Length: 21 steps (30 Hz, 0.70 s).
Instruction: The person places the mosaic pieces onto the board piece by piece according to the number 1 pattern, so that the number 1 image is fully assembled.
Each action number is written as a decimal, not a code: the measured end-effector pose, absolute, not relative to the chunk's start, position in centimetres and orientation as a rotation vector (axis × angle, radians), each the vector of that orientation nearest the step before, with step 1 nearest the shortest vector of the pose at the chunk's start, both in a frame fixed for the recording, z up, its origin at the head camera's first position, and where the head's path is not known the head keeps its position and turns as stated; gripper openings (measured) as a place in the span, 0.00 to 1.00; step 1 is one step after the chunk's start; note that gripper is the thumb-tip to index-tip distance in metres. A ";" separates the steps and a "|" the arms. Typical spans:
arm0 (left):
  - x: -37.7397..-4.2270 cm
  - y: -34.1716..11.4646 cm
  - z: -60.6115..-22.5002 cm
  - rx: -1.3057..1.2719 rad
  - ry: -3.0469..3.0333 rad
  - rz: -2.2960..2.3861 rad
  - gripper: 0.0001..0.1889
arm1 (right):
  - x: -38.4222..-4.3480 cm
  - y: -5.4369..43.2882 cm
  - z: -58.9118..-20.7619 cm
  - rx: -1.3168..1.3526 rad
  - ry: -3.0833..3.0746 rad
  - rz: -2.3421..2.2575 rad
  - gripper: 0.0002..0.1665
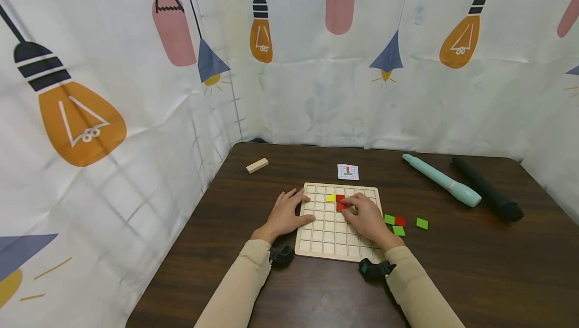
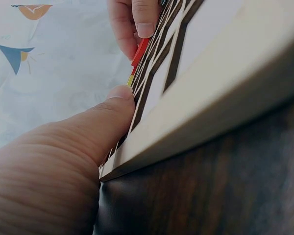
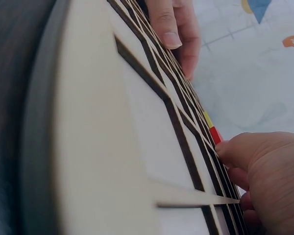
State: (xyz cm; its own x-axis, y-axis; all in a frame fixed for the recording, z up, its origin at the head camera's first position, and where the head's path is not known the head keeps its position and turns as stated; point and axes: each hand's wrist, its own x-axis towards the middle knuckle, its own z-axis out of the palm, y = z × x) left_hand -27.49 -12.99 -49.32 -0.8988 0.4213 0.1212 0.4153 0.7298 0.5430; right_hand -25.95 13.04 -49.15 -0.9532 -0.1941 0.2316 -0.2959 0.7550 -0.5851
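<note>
A wooden grid board [image 1: 316,235] lies on the table. On its upper part sit a yellow piece [image 1: 330,198] and, just right of it, a red square tile [image 1: 340,198]. Directly below that is a second red square tile [image 1: 340,207], which my right hand [image 1: 368,220] pinches by its right side between thumb and fingers; the left wrist view shows red [image 2: 139,53] at those fingertips. My left hand [image 1: 284,215] rests on the board's left edge, thumb and fingers spread and holding nothing. The right palm hides some squares.
Right of the board lie several green tiles [image 1: 421,223] and one red tile [image 1: 400,221]. Behind it is a printed pattern card [image 1: 348,172]. A wooden block [image 1: 257,166] lies at the back left; a mint-green tube [image 1: 443,180] and a black cylinder [image 1: 486,187] lie at right.
</note>
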 end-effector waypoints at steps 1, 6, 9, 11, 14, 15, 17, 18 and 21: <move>-27.5 -13.0 -49.3 0.702 2.914 0.905 0.32 | -26.0 13.0 -49.2 0.394 -2.794 0.973 0.17; -27.5 -13.0 -49.3 0.702 2.917 0.901 0.32 | -26.0 13.0 -49.1 0.401 -2.791 0.968 0.18; -27.5 -13.1 -49.3 0.699 2.918 0.900 0.32 | -26.0 13.0 -49.1 0.400 -2.794 0.953 0.18; -27.5 -13.1 -49.3 0.694 2.918 0.894 0.32 | -25.9 13.0 -49.1 0.403 -2.791 0.946 0.17; -27.6 -13.0 -49.4 0.688 2.917 0.886 0.32 | -25.9 13.0 -49.1 0.405 -2.784 0.950 0.16; -27.6 -13.0 -49.4 0.689 2.916 0.889 0.32 | -25.9 13.0 -49.1 0.407 -2.782 0.951 0.16; -27.6 -13.0 -49.4 0.686 2.914 0.890 0.32 | -25.9 13.1 -49.2 0.406 -2.780 0.960 0.16; -27.6 -13.0 -49.4 0.688 2.915 0.889 0.32 | -25.9 13.1 -49.2 0.405 -2.780 0.967 0.16; -27.6 -13.0 -49.4 0.690 2.913 0.895 0.32 | -25.7 13.2 -49.2 0.402 -2.776 0.998 0.16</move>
State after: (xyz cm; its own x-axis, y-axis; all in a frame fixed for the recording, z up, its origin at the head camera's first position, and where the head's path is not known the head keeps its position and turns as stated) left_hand -27.62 -13.02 -49.44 -0.9025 0.4163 0.1108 0.4067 0.7385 0.5378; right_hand -25.74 13.18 -49.22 -0.9503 -0.1953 0.2424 -0.3049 0.7404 -0.5990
